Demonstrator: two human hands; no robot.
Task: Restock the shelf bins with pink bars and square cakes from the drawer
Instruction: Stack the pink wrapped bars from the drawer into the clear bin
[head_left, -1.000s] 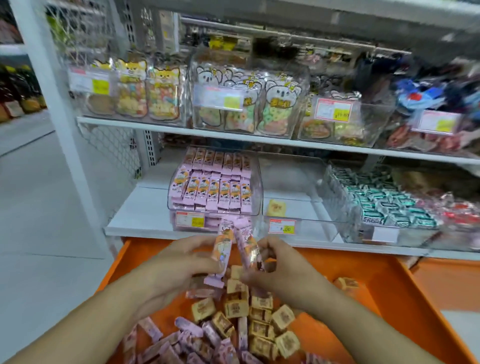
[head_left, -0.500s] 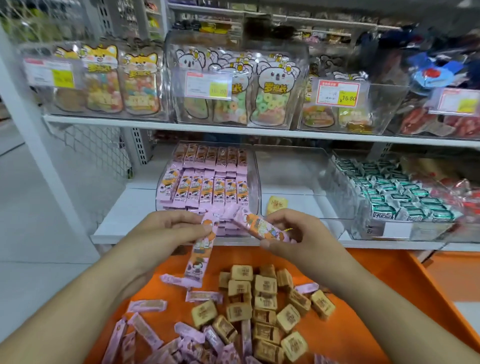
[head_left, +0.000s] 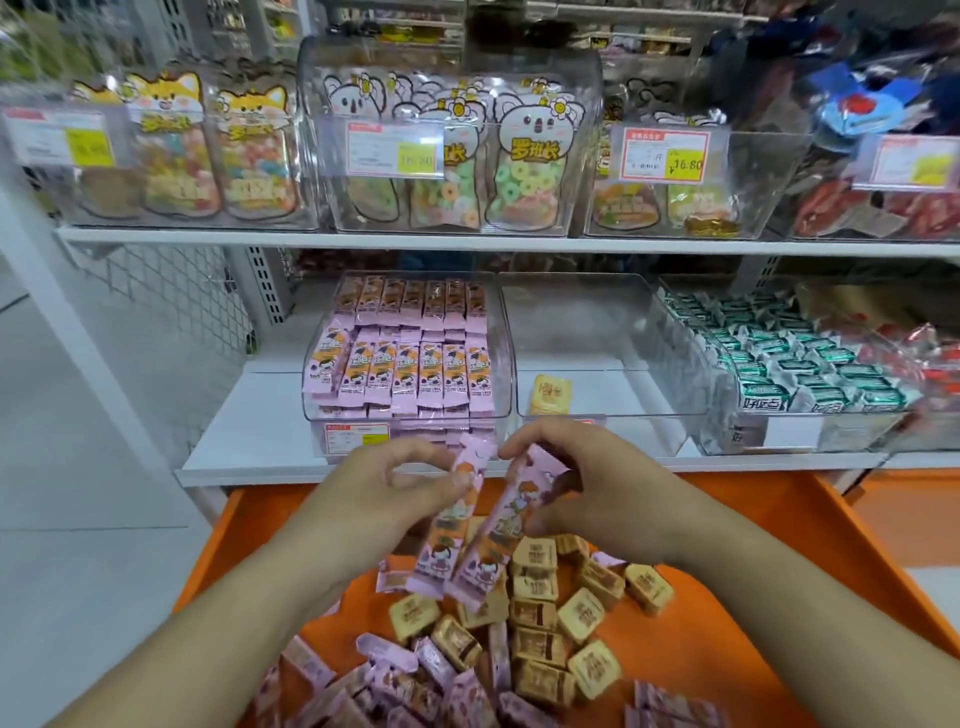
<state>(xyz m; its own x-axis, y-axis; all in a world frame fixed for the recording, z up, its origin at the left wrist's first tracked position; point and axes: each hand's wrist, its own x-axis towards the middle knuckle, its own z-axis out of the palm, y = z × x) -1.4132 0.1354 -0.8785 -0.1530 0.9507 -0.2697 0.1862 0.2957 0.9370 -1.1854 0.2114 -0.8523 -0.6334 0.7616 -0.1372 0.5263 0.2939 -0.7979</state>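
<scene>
A: Head view, what's up front?

B: Two bare hands over an orange drawer (head_left: 810, 525), each w/ one pink bar. Left hand (head_left: 384, 499) pinches the top of the left bar (head_left: 451, 525) btwn thumb & fingers; bar hangs nearly upright, lower end just above the loose stock. Right hand (head_left: 597, 493) has its fingers curled round the upper end of the right bar (head_left: 501, 535), which tilts down-left. The two bars lie side by side, lower ends touching or nearly so; can't tell which.

A: And the stock in the drawer?

B: Square cakes (head_left: 540, 613) in tan wrappers heaped mid-drawer, just below the held bars. More loose pink bars (head_left: 405, 686) scattered at the near edge, some touching the cakes.

A: Shelf bins?

B: On the lower shelf (head_left: 244, 452), directly behind the hands, the pink-bar bin (head_left: 410, 353), clear plastic, holds neat rows of bars, stacked high. Just right of it the cake bin (head_left: 597, 338), clear, w/ a single yellow cake (head_left: 551, 395) at its front-left corner. Further right a bin of green-and-white packs (head_left: 789, 364).

A: Upper shelf?

B: Clear bins of bagged sweets: fox-face bags (head_left: 208, 150) at left, koala-face bags (head_left: 457, 156) at centre, w/ price tags (head_left: 665, 156) on the fronts. One reads 16.80; the others too blurred to read.
</scene>
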